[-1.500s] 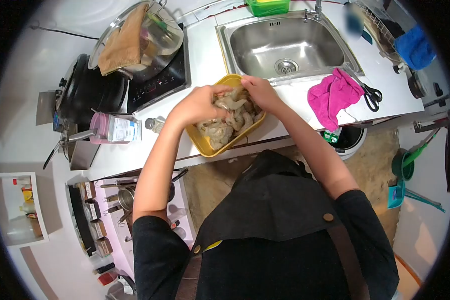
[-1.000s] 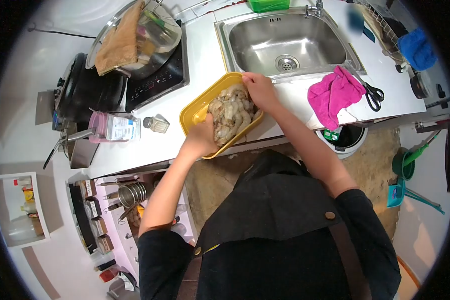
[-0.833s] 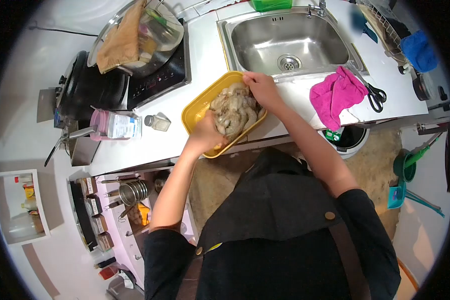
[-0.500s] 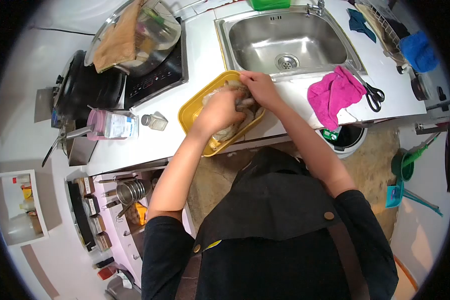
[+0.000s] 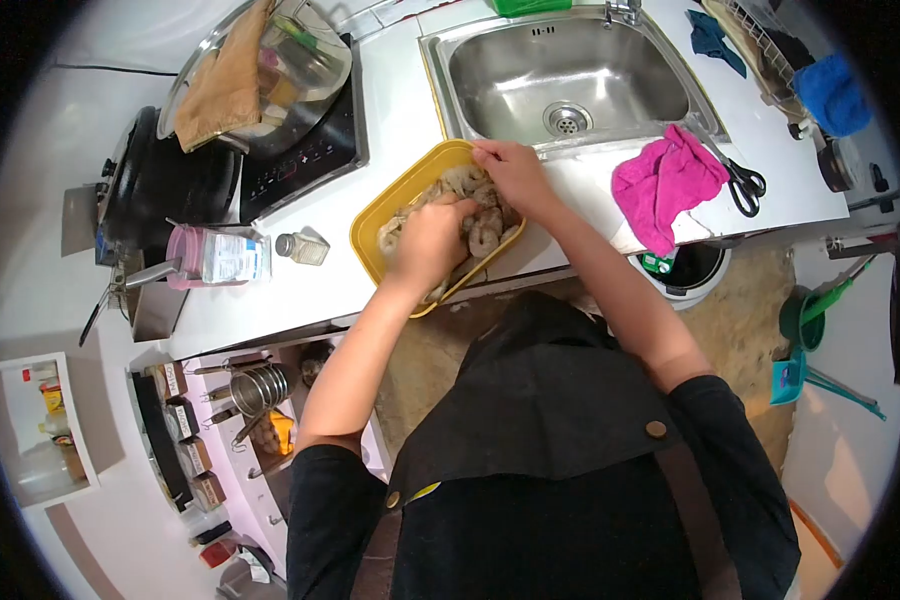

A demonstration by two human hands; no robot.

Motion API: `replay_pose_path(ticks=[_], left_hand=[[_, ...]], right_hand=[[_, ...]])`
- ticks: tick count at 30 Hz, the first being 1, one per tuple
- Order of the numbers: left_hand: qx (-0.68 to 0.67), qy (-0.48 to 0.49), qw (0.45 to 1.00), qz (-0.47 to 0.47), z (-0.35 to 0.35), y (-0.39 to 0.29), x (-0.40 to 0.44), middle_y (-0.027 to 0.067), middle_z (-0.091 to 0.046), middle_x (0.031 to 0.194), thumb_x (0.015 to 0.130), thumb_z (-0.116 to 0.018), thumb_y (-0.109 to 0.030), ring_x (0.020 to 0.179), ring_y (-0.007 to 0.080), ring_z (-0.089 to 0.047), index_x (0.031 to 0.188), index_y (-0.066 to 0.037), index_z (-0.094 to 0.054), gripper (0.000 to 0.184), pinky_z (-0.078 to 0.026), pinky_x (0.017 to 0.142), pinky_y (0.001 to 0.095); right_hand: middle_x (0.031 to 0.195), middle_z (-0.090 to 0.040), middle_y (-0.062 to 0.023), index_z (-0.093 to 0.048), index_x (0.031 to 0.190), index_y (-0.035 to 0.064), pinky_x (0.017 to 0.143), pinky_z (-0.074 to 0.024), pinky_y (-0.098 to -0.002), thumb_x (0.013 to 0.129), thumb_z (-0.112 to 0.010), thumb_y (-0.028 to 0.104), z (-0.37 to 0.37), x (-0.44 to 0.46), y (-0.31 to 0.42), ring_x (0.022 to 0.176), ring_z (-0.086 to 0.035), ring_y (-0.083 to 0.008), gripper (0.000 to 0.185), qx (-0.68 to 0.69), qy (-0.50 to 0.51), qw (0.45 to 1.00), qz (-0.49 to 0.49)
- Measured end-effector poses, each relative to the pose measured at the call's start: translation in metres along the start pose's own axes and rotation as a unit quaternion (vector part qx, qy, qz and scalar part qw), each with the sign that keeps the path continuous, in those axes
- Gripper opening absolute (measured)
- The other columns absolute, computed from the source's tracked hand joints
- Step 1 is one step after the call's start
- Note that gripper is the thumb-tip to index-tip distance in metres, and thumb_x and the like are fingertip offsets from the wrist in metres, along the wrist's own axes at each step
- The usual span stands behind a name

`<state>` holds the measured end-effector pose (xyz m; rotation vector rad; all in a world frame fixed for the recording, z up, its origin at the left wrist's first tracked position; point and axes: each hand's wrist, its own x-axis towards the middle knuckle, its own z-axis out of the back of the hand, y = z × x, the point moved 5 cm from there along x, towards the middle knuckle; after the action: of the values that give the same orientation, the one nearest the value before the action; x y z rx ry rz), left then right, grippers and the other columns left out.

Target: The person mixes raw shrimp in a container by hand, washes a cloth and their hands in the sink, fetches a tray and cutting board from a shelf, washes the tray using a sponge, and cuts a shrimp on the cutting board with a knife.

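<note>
- Grip of the right hand [image 5: 515,177] is closed on the far corner of the yellow container [image 5: 368,218]; left hand [image 5: 430,245] curls among the shrimps [image 5: 485,237], how tightly I cannot tell.
- Shrimps lie in this container, upon the white surface [image 5: 290,298].
- Since one second ago, they are spread more leftward; mixing by hand seems under way.

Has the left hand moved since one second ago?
Yes: measured against the fixed sink, the left hand has shifted up and rightward in the view, nearer the sink, and is now over the shrimp.
</note>
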<state>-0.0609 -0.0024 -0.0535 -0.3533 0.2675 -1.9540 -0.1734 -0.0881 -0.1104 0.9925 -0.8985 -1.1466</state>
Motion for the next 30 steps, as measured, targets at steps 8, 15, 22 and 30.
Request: replay_pose_path(ticks=[8, 15, 22, 30], left_hand=[[-0.021, 0.134, 0.988, 0.077, 0.034, 0.023, -0.007, 0.0217, -0.063, 0.092, 0.069, -0.062, -0.008, 0.088, 0.0352, -0.061, 0.103, -0.005, -0.062, 0.035, -0.048, 0.079, 0.0399], [-0.132, 0.259, 0.946, 0.143, -0.017, 0.033, 0.053, 0.0214, -0.062, 0.101, 0.079, -0.056, -0.024, 0.098, 0.0341, -0.056, 0.108, -0.003, -0.060, 0.036, -0.043, 0.089, 0.0366], [-0.094, 0.226, 0.966, -0.082, 0.004, -0.004, 0.018, 0.0135, -0.060, 0.096, 0.069, -0.065, -0.021, 0.102, 0.0315, -0.051, 0.097, -0.008, -0.066, 0.031, -0.036, 0.096, 0.0378], [-0.066, 0.214, 0.974, 0.017, 0.040, 0.024, -0.040, 0.0114, -0.056, 0.108, 0.058, -0.070, -0.014, 0.106, 0.0295, -0.049, 0.115, -0.016, -0.057, 0.058, -0.031, 0.100, 0.0407]], right_hand=[[0.092, -0.064, -0.0141, -0.065, 0.105, 0.0178, 0.075, -0.0470, -0.0384, 0.086, -0.049, 0.031, -0.001, 0.003, -0.002, 0.087, -0.061, -0.0320, 0.027, -0.020, 0.031, 0.999, 0.000], [0.092, -0.064, -0.0146, -0.064, 0.106, 0.0164, 0.075, -0.0465, -0.0387, 0.087, -0.047, 0.031, 0.001, 0.003, 0.002, 0.086, -0.061, -0.0320, 0.029, -0.022, 0.057, 0.998, 0.013], [0.090, -0.065, -0.0156, -0.063, 0.107, 0.0149, 0.074, -0.0461, -0.0365, 0.087, -0.048, 0.028, 0.000, 0.002, 0.000, 0.083, -0.062, -0.0293, 0.029, 0.005, 0.051, 0.999, 0.009], [0.088, -0.066, -0.0142, -0.064, 0.106, 0.0125, 0.073, -0.0461, -0.0344, 0.085, -0.052, 0.028, 0.001, -0.003, 0.005, 0.079, -0.062, -0.0264, 0.029, 0.034, 0.028, 0.999, -0.018]])
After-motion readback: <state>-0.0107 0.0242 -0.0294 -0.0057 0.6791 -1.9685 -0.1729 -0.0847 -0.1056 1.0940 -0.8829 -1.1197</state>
